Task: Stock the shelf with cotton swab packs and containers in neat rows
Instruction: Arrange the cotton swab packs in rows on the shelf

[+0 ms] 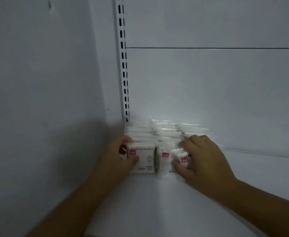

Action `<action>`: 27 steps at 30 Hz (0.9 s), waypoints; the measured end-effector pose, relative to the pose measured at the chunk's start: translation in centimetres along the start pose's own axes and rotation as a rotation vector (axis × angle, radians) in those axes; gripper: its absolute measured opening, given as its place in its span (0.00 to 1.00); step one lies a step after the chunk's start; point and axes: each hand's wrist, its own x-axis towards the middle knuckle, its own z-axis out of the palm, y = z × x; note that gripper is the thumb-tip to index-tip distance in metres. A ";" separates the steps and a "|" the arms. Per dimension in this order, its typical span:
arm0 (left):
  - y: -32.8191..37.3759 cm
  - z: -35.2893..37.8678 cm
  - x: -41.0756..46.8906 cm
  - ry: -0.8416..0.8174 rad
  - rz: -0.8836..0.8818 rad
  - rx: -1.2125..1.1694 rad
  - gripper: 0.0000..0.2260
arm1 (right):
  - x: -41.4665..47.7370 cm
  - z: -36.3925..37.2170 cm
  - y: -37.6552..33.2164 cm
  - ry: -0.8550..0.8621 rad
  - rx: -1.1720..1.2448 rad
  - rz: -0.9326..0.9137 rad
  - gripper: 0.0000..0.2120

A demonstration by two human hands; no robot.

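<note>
Several cotton swab packs (164, 134) in clear wrap with red labels stand in rows in the back left corner of the white shelf (157, 202). My left hand (123, 156) grips the left side of the front left pack (145, 158), thumb across its face. My right hand (202, 158) holds the front right pack (181, 156), fingers over its top and thumb under its front. A middle pack (164, 159) stands between the two. The image is blurred, so the rear packs are hard to tell apart.
A white slotted upright (124, 65) runs up the back left corner. A plain white side wall (46, 82) stands on the left and a white back panel (208, 82) behind. The shelf surface stretches to the right and toward me.
</note>
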 end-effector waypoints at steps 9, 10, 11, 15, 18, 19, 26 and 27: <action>5.7 2.0 -0.8 -0.192 0.584 0.644 0.38 | -2.1 -2.5 -0.2 -0.011 0.257 0.154 0.25; 5.9 3.0 -0.5 -0.279 0.569 0.712 0.41 | -2.4 -2.9 0.2 -0.023 0.314 0.154 0.21; 5.9 3.8 -0.3 -0.328 0.560 0.775 0.43 | -2.8 -3.2 0.7 -0.050 0.372 0.143 0.19; 5.0 5.1 0.7 -0.321 0.506 0.851 0.43 | -3.7 -2.3 2.4 -0.140 0.259 0.024 0.24; 5.1 5.3 1.2 -0.334 0.510 0.939 0.46 | -3.5 -1.4 3.3 -0.151 -0.047 0.086 0.26; 5.3 5.3 1.3 -0.356 0.508 0.977 0.47 | -3.4 -1.3 3.6 -0.162 -0.105 0.095 0.27; 11.6 4.7 2.1 -0.369 0.549 0.864 0.43 | -4.2 -4.4 7.7 -0.271 0.121 0.134 0.36; 13.7 5.6 1.9 -0.411 0.549 0.759 0.41 | -4.7 -6.2 9.9 -0.319 0.056 0.156 0.36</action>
